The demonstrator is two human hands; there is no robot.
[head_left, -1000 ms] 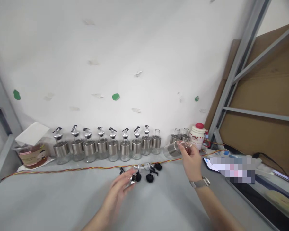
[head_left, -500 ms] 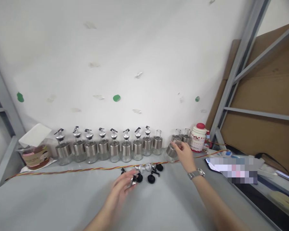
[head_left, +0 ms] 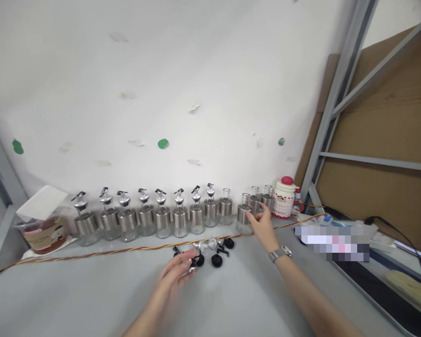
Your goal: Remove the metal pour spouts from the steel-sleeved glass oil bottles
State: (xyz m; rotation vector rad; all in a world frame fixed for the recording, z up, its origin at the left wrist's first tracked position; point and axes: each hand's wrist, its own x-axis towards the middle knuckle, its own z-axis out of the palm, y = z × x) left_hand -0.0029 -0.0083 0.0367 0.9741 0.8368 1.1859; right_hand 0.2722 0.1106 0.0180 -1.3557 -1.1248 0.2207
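My left hand is closed on a small silver-and-black pourer spout, partly hidden by my fingers, low over the table. An uncapped glass bottle with a steel sleeve stands upright on the right. My right hand is beside it, thumb and fingers spread; the thumb tip is at the sleeve, and whether it touches I cannot tell. Between my hands lie clear spout parts, black round stoppers and a black lever piece.
Several bottles topped with pourers line the wall. Uncapped bottles stand farther right, near a cream jar with a red lid. A twisted red-yellow wire crosses the table. A labelled tub sits left; a phone and dark tray lie right.
The bottle in my right hand has gone from tilted to upright on the table, and my fingers have spread away from it. My left hand still holds the pourer spout.
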